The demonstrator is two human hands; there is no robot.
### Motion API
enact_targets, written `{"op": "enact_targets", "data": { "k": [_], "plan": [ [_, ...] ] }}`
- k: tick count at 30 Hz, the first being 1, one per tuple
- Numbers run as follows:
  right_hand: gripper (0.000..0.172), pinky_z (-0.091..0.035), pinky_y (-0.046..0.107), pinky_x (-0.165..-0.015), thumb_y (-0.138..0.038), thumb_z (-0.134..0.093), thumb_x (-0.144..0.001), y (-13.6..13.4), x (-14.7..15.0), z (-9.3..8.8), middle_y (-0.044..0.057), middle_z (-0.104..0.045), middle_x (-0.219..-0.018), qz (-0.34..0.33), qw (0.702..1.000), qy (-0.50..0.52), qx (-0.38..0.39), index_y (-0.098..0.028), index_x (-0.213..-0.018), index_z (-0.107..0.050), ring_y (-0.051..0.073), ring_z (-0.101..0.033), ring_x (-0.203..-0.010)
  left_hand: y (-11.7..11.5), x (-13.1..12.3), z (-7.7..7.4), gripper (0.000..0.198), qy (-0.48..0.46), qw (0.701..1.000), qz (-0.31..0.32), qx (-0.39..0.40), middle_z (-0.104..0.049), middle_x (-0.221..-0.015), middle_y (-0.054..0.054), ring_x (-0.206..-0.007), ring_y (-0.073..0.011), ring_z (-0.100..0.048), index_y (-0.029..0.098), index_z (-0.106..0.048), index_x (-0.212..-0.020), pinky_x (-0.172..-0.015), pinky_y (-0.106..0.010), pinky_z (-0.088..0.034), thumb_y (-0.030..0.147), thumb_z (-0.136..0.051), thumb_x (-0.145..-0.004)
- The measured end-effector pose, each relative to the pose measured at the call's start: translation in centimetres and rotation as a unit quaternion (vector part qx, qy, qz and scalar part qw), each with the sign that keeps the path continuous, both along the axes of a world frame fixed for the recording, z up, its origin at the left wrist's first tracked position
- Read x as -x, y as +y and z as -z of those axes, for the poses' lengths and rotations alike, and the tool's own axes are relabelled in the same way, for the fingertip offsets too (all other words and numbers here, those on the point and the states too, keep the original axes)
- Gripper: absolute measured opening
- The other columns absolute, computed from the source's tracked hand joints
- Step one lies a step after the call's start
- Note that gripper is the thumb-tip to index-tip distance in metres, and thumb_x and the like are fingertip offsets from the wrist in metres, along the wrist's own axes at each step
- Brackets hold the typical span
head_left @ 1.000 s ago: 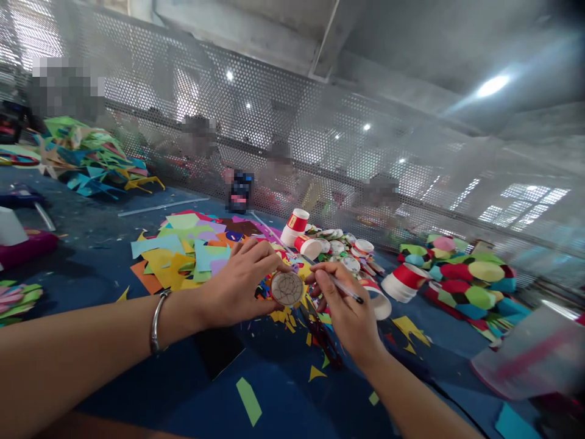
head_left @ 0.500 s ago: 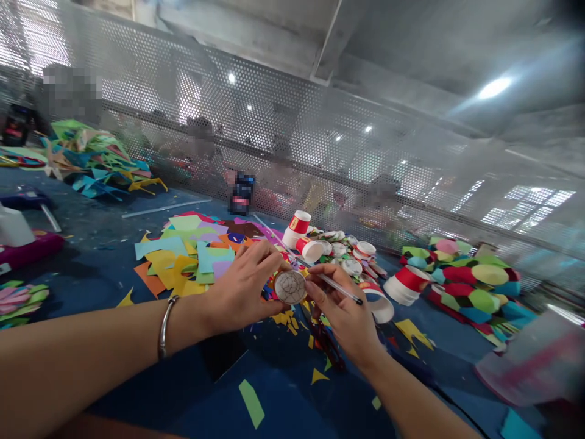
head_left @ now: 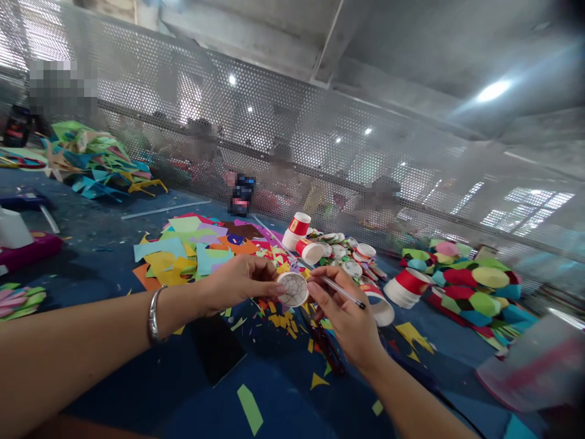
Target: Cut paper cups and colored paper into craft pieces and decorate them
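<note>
A small round white paper disc (head_left: 293, 289), marked with dark drawn lines, is held up at the middle of the head view. My left hand (head_left: 244, 280), a silver bangle at its wrist, pinches the disc's left edge between thumb and fingers. In my right hand (head_left: 343, 308) lies a clear pen (head_left: 340, 289), its black end pointing down to the right. Those right fingertips are at the disc's right edge; whether they grip it too I cannot tell. Beneath the hands are tiny yellow and orange paper scraps (head_left: 281, 320) and dark-handled scissors (head_left: 328, 347), partly hidden.
Coloured paper pieces (head_left: 171, 265) pile up at left centre. Red-and-white paper cups (head_left: 406, 285) and several white discs (head_left: 338, 250) lie to the right. Beyond are colourful paper shapes (head_left: 479, 280), a translucent pink-tinted container (head_left: 525, 366), and a phone (head_left: 242, 194) against the perforated screen.
My left hand has shifted slightly left and down, its thumb now across the disc's left edge. The disc has turned a little and moved slightly right. My right hand keeps the pen.
</note>
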State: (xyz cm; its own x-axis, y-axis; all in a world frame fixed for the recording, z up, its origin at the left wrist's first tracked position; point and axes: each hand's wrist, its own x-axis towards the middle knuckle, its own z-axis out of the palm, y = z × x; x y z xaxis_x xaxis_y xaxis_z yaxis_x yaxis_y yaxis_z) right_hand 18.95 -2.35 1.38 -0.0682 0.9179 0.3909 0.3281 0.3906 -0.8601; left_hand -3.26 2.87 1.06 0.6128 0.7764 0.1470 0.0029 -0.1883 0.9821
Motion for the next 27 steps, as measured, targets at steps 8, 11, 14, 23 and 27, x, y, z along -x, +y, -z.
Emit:
{"op": "enact_targets", "data": {
  "k": [8, 11, 14, 23, 27],
  "plan": [
    [0.024, -0.054, 0.025, -0.052, -0.043, -0.064, -0.090, 0.38, -0.36, 0.23, 0.002, -0.065, -0.086, 0.027, 1.000, 0.009, -0.001, -0.025, -0.105, -0.059, 0.018, -0.061, -0.072, 0.60, -0.07, 0.25, 0.031, -0.038, 0.997, -0.057, 0.026, -0.063, -0.077, 0.001, -0.071, -0.0112, -0.055, 0.017, -0.061, -0.082, -0.071, -0.027, -0.043, 0.040, -0.079, -0.069],
    [0.025, -0.054, 0.025, -0.052, -0.044, -0.065, -0.089, 0.48, -0.23, 0.36, 0.002, -0.064, -0.084, 0.019, 1.000, 0.014, 0.013, -0.026, -0.104, -0.060, 0.019, -0.061, -0.073, 0.45, -0.12, 0.05, 0.029, -0.064, 0.995, -0.063, 0.033, -0.063, -0.074, 0.002, -0.069, -0.0102, -0.055, 0.016, -0.062, -0.081, -0.069, -0.026, -0.042, 0.036, -0.080, -0.070],
    [0.023, -0.054, 0.025, -0.051, -0.045, -0.063, -0.091, 0.51, -0.06, 0.39, 0.002, -0.063, -0.081, 0.010, 1.000, 0.025, 0.015, -0.025, -0.103, -0.061, 0.019, -0.060, -0.073, 0.33, -0.15, 0.05, 0.028, -0.088, 0.992, -0.070, 0.057, -0.062, -0.071, 0.002, -0.067, -0.0101, -0.056, 0.016, -0.061, -0.079, -0.069, -0.026, -0.042, 0.034, -0.080, -0.070],
    [0.025, -0.054, 0.025, -0.051, -0.046, -0.057, -0.095, 0.63, -0.09, 0.42, 0.002, -0.062, -0.079, -0.008, 0.999, 0.028, 0.020, -0.024, -0.104, -0.061, 0.018, -0.059, -0.072, 0.17, -0.23, 0.12, 0.027, -0.104, 0.988, -0.065, 0.089, -0.063, -0.069, 0.003, -0.065, -0.0094, -0.055, 0.016, -0.061, -0.078, -0.066, -0.024, -0.041, 0.032, -0.081, -0.069],
    [0.025, -0.054, 0.025, -0.051, -0.045, -0.061, -0.093, 0.43, -0.09, 0.26, 0.001, -0.061, -0.080, -0.011, 1.000, 0.009, 0.025, -0.024, -0.105, -0.060, 0.017, -0.058, -0.072, -0.11, -0.55, -0.01, 0.027, -0.088, 0.991, -0.060, 0.081, -0.063, -0.069, 0.003, -0.064, -0.0090, -0.054, 0.016, -0.062, -0.077, -0.063, -0.023, -0.038, 0.031, -0.082, -0.068]
  ]
}}
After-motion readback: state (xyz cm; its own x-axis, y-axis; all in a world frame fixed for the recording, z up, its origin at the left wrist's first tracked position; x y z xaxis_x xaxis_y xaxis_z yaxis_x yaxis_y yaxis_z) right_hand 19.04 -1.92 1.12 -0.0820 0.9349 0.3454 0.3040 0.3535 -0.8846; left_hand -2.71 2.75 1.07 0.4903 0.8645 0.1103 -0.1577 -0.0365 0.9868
